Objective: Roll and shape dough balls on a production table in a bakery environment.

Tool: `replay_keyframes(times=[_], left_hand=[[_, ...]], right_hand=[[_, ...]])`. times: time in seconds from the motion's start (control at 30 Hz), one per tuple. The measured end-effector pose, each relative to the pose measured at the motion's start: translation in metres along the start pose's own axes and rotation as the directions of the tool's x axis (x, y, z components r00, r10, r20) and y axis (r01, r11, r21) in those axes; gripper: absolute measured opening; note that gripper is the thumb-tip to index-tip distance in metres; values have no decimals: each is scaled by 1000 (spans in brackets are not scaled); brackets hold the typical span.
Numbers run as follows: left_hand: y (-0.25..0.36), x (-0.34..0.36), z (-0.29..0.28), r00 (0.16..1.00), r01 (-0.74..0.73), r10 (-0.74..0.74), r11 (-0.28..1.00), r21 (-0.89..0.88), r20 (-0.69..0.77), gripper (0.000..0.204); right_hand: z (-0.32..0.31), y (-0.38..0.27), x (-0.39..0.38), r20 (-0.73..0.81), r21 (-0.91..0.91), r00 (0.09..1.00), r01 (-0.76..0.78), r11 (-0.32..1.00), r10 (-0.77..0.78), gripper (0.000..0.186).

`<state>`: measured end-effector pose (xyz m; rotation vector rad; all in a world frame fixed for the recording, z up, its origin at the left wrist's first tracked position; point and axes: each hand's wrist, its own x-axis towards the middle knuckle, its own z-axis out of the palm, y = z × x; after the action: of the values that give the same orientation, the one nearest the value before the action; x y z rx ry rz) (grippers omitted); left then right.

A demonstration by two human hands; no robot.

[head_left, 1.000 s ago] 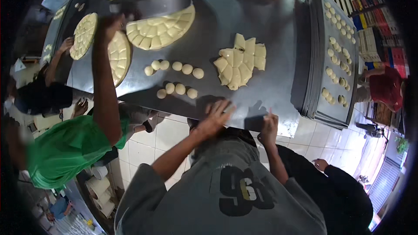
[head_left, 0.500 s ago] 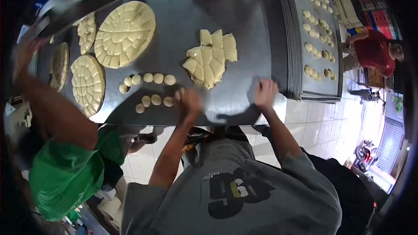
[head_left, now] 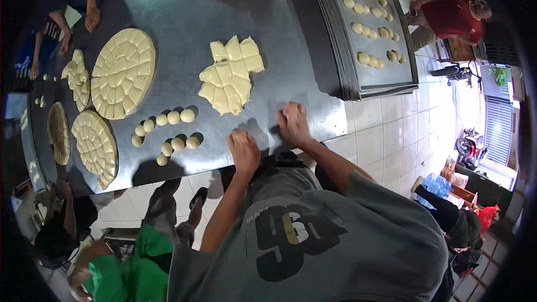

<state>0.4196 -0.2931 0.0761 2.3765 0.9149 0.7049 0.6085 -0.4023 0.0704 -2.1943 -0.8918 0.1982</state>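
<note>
My left hand (head_left: 244,151) rests on the near edge of the steel table (head_left: 204,19), its fingers curled down. My right hand (head_left: 293,123) is closed like a fist on the tabletop, a little farther to the right. Whatever lies under either palm is hidden. Just beyond both hands is a pale slab of dough (head_left: 226,86), cut into blocks, its outline ragged. Smooth dough balls sit left of my left hand, in a far row (head_left: 173,117) and a near row (head_left: 178,144).
Large scored dough rounds (head_left: 124,72) lie at the left, beside a brownish disc (head_left: 58,133). Stacked trays (head_left: 386,75) bearing dough balls stand at the right. Other people's hands (head_left: 92,19) are at the far left edge. A person in green (head_left: 131,268) is at lower left.
The view has swung, so the table sits tilted and farther left. My hands are closer together. The person in green has moved back from the table, and the large round pan has left view.
</note>
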Motion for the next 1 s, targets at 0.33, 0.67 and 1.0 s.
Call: replay_keyframes(times=[0.33,0.67,1.0], left_hand=[[13,0,19,991,132,-132,990,52,-16,10],[36,23,14,996,-91,91,989,-120,-8,8],[14,1,-130,888,404,-255,830,-385,383,34]], right_hand=[[-13,-12,28,-45,-116,997,55,992,-60,13],[-29,-10,38,-73,-100,996,-55,993,48,20],[-42,-82,5,297,356,954,-136,924,26,42]])
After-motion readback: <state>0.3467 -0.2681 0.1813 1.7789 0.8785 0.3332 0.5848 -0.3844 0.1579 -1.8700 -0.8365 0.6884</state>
